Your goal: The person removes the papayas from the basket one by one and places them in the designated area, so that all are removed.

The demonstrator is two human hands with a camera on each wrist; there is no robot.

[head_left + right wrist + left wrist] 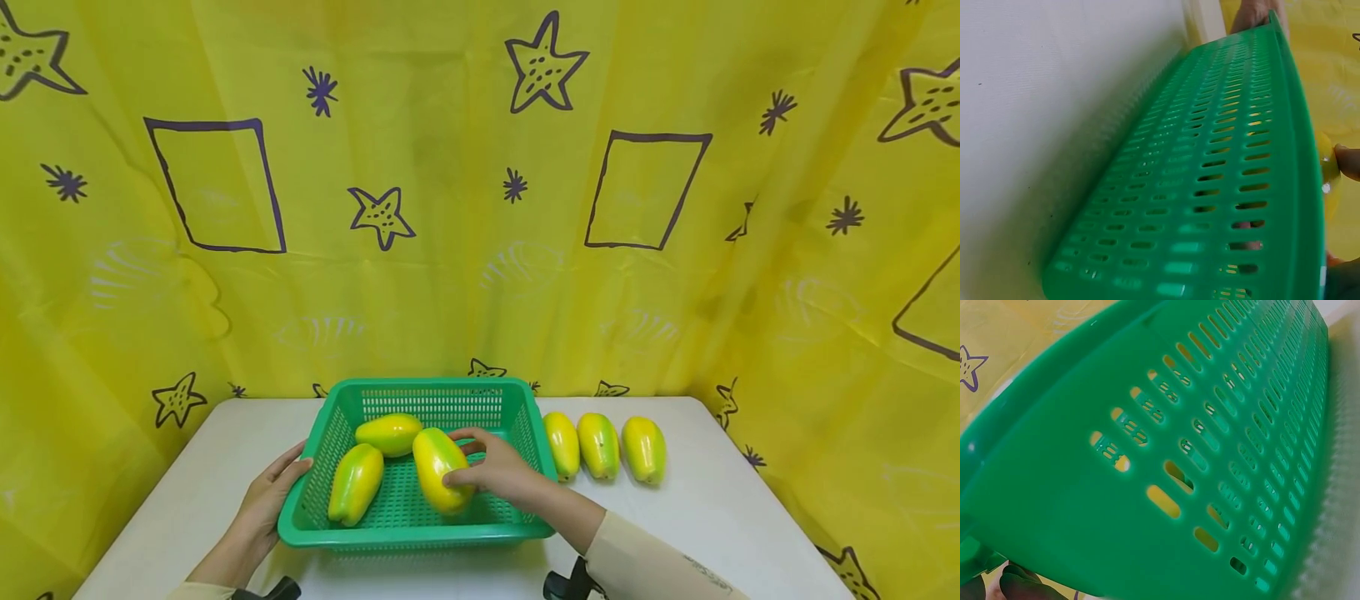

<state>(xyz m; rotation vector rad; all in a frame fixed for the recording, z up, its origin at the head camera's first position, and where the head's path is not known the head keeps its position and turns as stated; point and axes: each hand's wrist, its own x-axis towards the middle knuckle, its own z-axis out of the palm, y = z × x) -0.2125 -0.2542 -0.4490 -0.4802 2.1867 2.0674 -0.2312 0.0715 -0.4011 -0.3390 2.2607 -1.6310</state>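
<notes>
One green rectangular plastic basket (pixel 408 536), slotted walls and broad rim, on a white table (pixel 727 517). The left hand (pixel 258 504) grips its left rim, thumb over the edge and fingers against the outer side.

One glossy yellow-green oblong fruit (pixel 435 467), in the right hand (pixel 498 473): thumb on the near side, fingers curved about the right flank, the hand parted only as far as the fruit allows. It is within the basket's outline, right of the other contents, tilted; whether it touches the basket floor, cannot tell.

Two like fruits inside the basket: the rear fruit (pixel 389 434), lying crosswise; the left fruit (pixel 356 485), lengthwise near the left wall.

Three more on the table, right of the basket, in a row: the first (pixel 562 447) just beside the rim, the second (pixel 599 446) close by, the third (pixel 643 451) slightly apart.

Backdrop: one yellow curtain (pixel 450 125), printed with dark stars and four-sided outlines.
</notes>
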